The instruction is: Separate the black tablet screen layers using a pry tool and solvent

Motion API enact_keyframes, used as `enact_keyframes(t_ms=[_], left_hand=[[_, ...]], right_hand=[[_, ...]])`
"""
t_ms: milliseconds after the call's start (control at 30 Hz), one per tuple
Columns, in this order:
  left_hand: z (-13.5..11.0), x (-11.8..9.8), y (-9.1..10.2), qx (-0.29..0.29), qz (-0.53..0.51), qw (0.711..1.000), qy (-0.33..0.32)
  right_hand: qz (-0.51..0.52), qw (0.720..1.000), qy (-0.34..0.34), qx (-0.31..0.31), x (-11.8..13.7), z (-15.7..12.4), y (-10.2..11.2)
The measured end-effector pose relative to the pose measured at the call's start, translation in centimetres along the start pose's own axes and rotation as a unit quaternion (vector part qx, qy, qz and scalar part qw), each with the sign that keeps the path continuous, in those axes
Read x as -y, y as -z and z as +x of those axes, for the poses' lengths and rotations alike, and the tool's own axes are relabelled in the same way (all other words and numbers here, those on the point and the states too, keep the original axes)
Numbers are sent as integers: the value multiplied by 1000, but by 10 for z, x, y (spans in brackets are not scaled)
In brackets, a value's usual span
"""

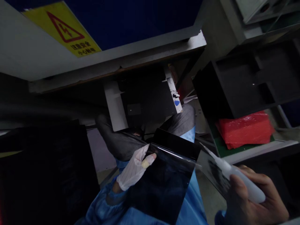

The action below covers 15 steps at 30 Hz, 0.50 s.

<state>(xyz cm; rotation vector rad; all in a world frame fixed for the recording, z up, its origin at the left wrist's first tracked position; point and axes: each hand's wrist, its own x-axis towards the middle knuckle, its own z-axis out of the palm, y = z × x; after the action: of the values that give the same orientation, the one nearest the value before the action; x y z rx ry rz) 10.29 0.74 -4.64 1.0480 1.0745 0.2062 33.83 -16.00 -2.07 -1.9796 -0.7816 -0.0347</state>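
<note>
A dark glossy panel point(161, 184) lies tilted over my lap, with a bright reflection along its upper edge. My left hand point(137, 165), in a white glove with a bare thumb tip and a yellowish wrap on the thumb, grips its left edge. A white squeeze bottle point(246, 184) with a long thin nozzle is held in my bare right hand point(257, 197). The nozzle points up and left, near the panel's right corner; whether it touches anything I cannot tell. Behind the bottle a greyish, see-through sheet or flap point(213, 170) shows, its link to the panel unclear.
Ahead stands a bench edge point(117, 68) bearing a yellow electrical warning label point(62, 29). Beneath it sits a black-topped box with white sides point(114, 106). To the right, a black compartmented tray point(253, 81) stands above red plastic packets point(246, 128) on a green-topped shelf point(228, 151).
</note>
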Motion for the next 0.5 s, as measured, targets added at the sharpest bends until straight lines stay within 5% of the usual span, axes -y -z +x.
enact_keyframes(t_ms=[100, 267, 367, 500], left_hand=[[-1, 4, 8, -2, 1, 1000, 1], [-2, 11, 25, -11, -25, 1000, -4], [-3, 11, 36, 0, -42, 999, -3], [-4, 9, 52, -10, -62, 997, 34]], right_hand=[[27, 997, -53, -58, 2, 5, -8], [96, 988, -117, 5, -15, 29, -51], [148, 977, -104, 109, -27, 52, -105], [163, 950, 10, 265, -27, 86, -200]])
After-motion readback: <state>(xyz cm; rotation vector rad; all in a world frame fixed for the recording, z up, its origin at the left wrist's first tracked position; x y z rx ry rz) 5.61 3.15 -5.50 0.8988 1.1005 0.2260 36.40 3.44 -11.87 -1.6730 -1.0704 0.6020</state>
